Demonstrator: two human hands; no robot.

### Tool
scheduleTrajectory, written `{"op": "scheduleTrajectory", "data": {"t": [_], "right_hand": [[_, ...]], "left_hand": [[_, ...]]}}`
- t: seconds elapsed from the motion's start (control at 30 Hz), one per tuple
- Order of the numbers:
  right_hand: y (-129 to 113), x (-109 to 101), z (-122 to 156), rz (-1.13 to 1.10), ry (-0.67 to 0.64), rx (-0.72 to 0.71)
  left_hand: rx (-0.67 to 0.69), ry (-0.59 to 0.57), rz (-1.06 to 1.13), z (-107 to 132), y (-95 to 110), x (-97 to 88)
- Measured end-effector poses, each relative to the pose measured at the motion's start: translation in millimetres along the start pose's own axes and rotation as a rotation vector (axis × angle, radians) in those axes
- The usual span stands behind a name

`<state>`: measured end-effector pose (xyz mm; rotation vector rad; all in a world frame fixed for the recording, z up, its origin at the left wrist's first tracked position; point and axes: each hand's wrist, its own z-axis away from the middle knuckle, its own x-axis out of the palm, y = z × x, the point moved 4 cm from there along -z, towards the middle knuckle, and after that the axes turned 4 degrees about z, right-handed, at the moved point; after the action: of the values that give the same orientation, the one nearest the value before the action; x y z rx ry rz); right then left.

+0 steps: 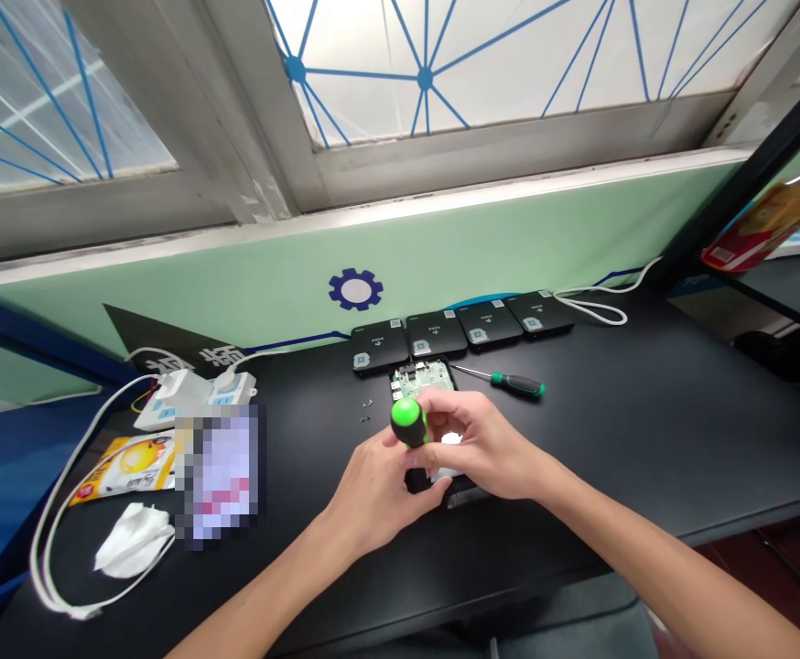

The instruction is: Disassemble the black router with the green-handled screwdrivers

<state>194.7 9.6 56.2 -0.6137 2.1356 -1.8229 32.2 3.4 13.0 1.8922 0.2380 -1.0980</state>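
Observation:
A stubby screwdriver with a round green top and a black grip stands upright between my hands, above the table. My right hand pinches its grip with the fingertips. My left hand curls close beneath it, and a black piece shows below. Just beyond lies an opened black device with a green circuit board. A longer green-and-black screwdriver rests to the right of the board. A few tiny screws lie to its left.
Several black device units stand in a row behind the board, with a white cable at their right. On the black table at left are a white power strip, a yellow packet, white tissue and a pixelated patch.

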Motion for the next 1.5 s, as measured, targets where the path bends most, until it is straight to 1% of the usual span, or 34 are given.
{"op": "scheduleTrajectory", "data": {"t": [0.13,0.23,0.3,0.4,0.47,0.53,0.6,0.7,0.8,0.9,1.0,1.1,1.27,1.4,1.5], "right_hand": [[-6.9,-2.5,0.6,0.156,-0.023,-0.133],[-7.4,-4.8,0.5,0.223,-0.041,-0.186],[-5.1,-4.0,0.6,0.147,-0.096,-0.147],[-1.1,1.0,2.2,-0.073,-0.201,-0.029],[-1.2,4.5,3.5,-0.137,-0.226,-0.013],[-1.7,6.7,4.0,-0.124,-0.205,-0.038],[0.4,7.6,3.8,-0.111,-0.157,-0.035],[8.2,7.0,3.0,-0.192,-0.092,0.049],[10.9,4.1,1.9,-0.267,-0.071,0.092],[5.6,0.9,1.3,-0.209,-0.106,0.085],[-1.1,-0.7,2.3,-0.087,-0.152,0.059],[-4.2,-2.8,3.5,-0.004,-0.122,0.014],[-0.4,-1.9,4.0,-0.036,-0.08,-0.022],[4.0,-0.9,2.9,-0.078,0.031,-0.024],[6.4,0.5,2.4,-0.129,0.049,-0.004]], "left_hand": [[0.0,0.002,0.03,-0.9,2.8,-1.8],[-0.002,-0.003,0.045,-1.3,3.8,-2.1],[-0.002,-0.005,0.04,-1.6,3.8,-1.7],[-0.003,-0.024,0.042,-2.0,3.3,-0.7],[-0.002,-0.046,0.056,-2.3,3.0,-0.4],[-0.011,-0.054,0.083,-2.6,2.4,-1.2],[-0.03,-0.059,0.11,-2.8,1.6,-2.1],[-0.057,-0.064,0.139,-2.6,1.1,-2.5],[-0.046,-0.055,0.137,-1.8,2.1,-2.1],[-0.02,-0.028,0.101,-0.8,2.4,-2.0],[-0.032,-0.024,0.081,-0.1,0.3,-1.2],[-0.039,-0.026,0.074,0.1,-0.9,-0.9],[-0.028,-0.043,0.035,-0.2,0.5,-1.7],[-0.033,-0.04,0.079,-0.1,0.4,-2.4],[-0.013,-0.044,0.045,0.8,0.1,-1.0]]}}
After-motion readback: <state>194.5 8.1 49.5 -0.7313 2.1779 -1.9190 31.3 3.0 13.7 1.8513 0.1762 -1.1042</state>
